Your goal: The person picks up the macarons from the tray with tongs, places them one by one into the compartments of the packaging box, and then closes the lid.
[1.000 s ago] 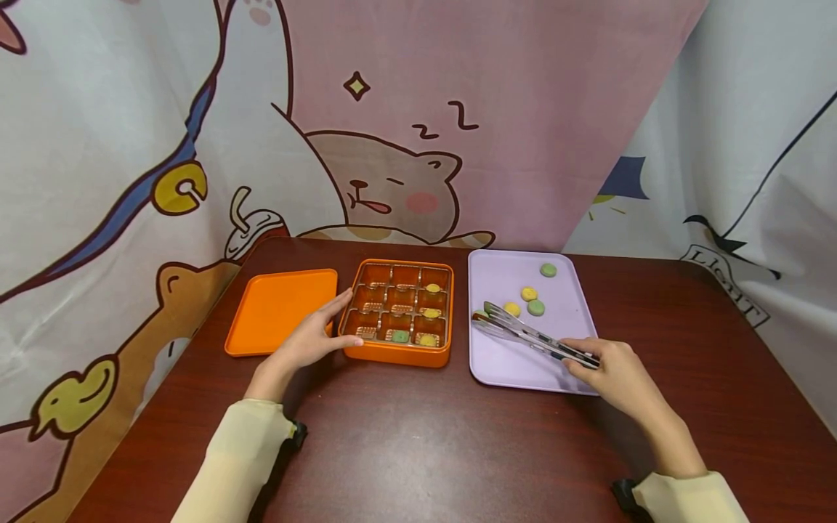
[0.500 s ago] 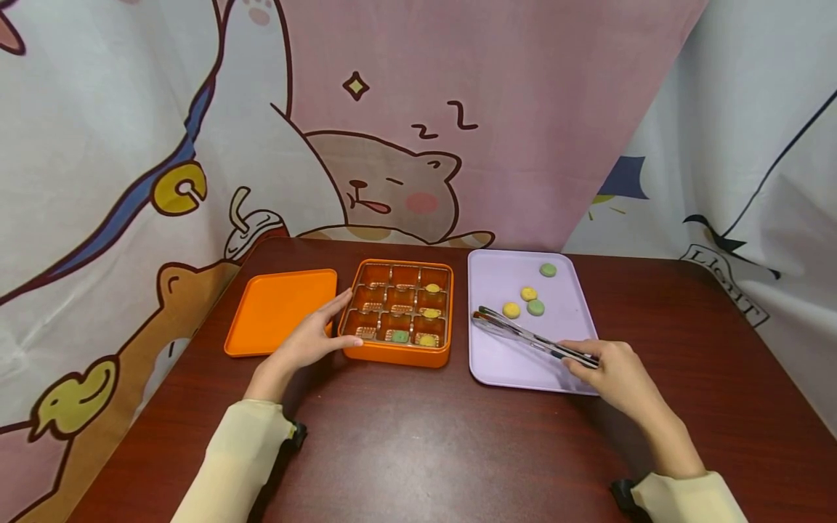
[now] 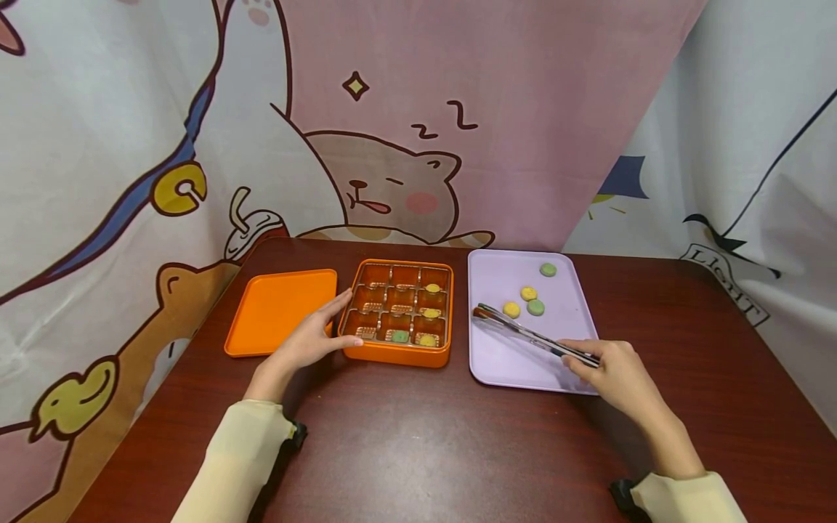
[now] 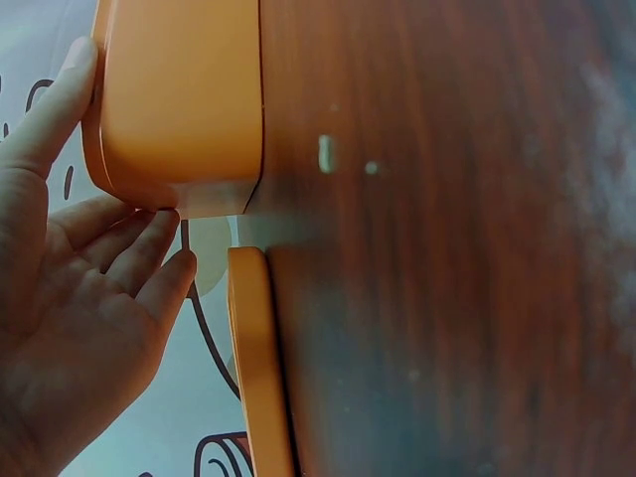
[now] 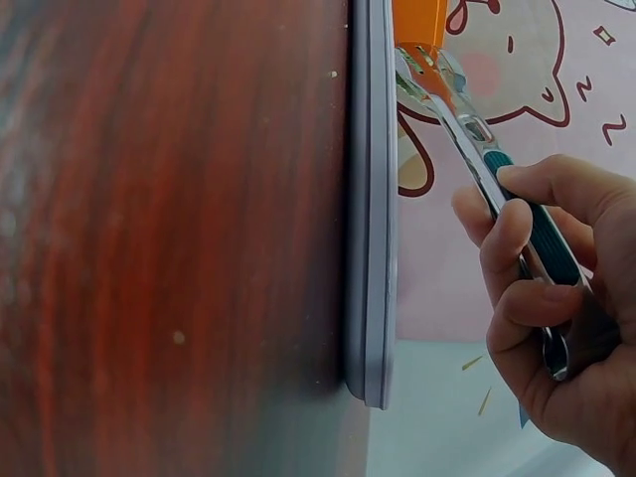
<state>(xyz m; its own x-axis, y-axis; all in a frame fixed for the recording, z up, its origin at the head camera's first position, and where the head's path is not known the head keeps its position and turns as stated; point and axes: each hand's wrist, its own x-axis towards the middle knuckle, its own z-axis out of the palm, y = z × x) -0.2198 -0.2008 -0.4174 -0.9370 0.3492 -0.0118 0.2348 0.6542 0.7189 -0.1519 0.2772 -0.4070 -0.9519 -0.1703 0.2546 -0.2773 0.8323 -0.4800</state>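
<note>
On the table [image 3: 392, 450], from the head view, I have the left hand [image 3: 307, 338] spread wide, thumb and fingers touching the near left part of the orange box [image 3: 395, 356]. Dividers and glare blur its contents; I make out yellow pieces down the right column and a green one front middle. The right hand [image 3: 621, 374] grips the tongs [image 3: 539, 341], tips low at the left side of the purple tray [image 3: 510, 370]. Yellow cookies [image 3: 528, 293] and green cookies [image 3: 536, 308] lie beyond; whether the tips hold one, I can't tell.

From the left wrist, I see the thumb at the box's rim; the frame cuts off the box, and the orange lid [image 4: 256, 368] shows edge-on.

From the right wrist, I see fingers curled round the handles; the tray is edge-on, its surface hidden.
</note>
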